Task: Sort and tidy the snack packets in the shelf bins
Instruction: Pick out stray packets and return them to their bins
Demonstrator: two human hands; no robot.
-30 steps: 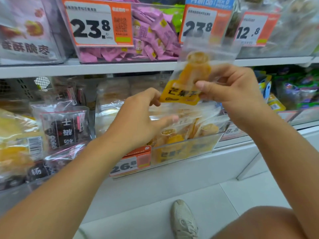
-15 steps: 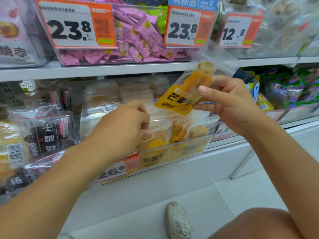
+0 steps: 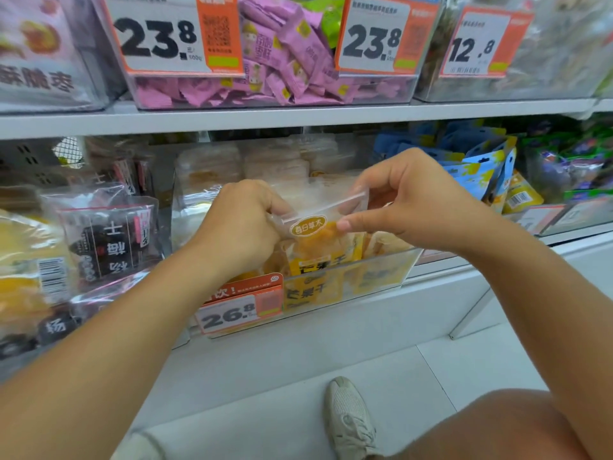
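Observation:
A clear packet of dried mango (image 3: 318,234) with a yellow label stands upright in the front of a clear bin (image 3: 391,273) on the lower shelf. My right hand (image 3: 408,200) pinches the packet's top right edge between thumb and fingers. My left hand (image 3: 238,224) grips its top left corner, fingers curled. Several more mango packets (image 3: 374,244) stand in the same bin behind and beside it. An orange price tag reading 26.8 (image 3: 242,307) hangs on the bin's front.
Left of the bin stand dark plum packets (image 3: 106,234) and yellow packets (image 3: 26,260). Blue-and-yellow pouches (image 3: 481,167) fill the bin to the right. The upper shelf (image 3: 298,116) holds a bin of pink packets (image 3: 285,61). My shoe (image 3: 348,416) and knee are on the floor below.
My right hand has brought the mango packet down from above the bin into its front row and turned it upright. My left hand has risen from inside the bin to grip the packet's top.

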